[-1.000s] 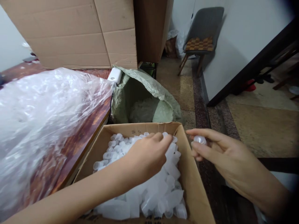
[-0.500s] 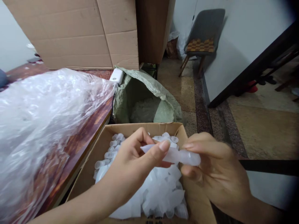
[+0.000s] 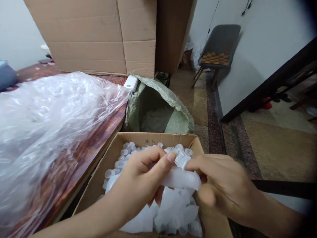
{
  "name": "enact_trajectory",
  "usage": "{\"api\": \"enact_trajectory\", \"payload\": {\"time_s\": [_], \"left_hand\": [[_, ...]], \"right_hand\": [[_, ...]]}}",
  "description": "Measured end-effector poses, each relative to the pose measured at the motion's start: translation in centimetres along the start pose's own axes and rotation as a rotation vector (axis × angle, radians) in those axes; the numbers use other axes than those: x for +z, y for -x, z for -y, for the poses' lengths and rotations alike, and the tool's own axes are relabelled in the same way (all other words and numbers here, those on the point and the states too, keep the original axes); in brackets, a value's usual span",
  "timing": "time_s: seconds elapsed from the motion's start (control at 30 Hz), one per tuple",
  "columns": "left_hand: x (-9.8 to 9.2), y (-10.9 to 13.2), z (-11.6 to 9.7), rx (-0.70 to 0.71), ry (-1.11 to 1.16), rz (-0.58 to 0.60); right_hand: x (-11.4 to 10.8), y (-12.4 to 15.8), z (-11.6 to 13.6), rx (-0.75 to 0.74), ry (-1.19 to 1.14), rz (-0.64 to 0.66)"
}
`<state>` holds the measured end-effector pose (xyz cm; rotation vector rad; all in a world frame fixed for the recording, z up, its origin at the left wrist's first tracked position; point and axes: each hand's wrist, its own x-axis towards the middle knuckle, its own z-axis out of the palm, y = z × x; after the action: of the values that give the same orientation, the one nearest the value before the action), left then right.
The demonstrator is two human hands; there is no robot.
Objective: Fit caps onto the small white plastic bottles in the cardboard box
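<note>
My left hand (image 3: 146,175) grips a translucent white plastic piece (image 3: 182,178) between thumb and fingers, above a cardboard box (image 3: 92,190). The piece lies roughly level, its wider, ribbed-looking end toward the right. Close to that end is my right hand (image 3: 223,186), its fingers curled and blurred by motion; whether it touches the piece cannot be made out. Inside the box, several similar translucent pieces (image 3: 173,205) lie in a heap under my hands.
Clear plastic sheeting (image 3: 61,109) covers much of the table at left. Behind the box stands an open green sack (image 3: 170,96) with pale contents, a white device (image 3: 131,83) at its edge. A large cardboard panel (image 3: 99,36) and a grey chair (image 3: 219,46) are farther back.
The view has shifted, so the surroundings sit lower and mostly further right. The piece's right end now looks wider and open, and my right hand's fingers have curled and moved.
</note>
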<state>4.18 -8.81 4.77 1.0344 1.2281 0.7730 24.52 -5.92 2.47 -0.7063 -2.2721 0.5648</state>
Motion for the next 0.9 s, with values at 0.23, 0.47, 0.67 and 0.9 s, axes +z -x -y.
{"api": "enact_trajectory", "payload": {"time_s": [0.23, 0.47, 0.67, 0.9], "left_hand": [[-1.2, 0.9, -0.5, 0.07, -0.175, -0.124], [-0.4, 0.6, -0.7, 0.005, 0.025, -0.008], [-2.1, -1.3, -2.0, 0.573, -0.547, -0.454], [-5.8, -4.6, -1.8, 0.492, -1.1, -0.63]], "right_hand": [[-0.6, -0.2, -2.1, -0.185, 0.24, 0.155], [0.9, -2.2, 0.1, -0.345, 0.285, -0.023], [2.1, -3.9, 0.4, 0.37, -0.326, 0.067], [6.9, -6.0, -3.6, -0.07, 0.189, 0.645]]}}
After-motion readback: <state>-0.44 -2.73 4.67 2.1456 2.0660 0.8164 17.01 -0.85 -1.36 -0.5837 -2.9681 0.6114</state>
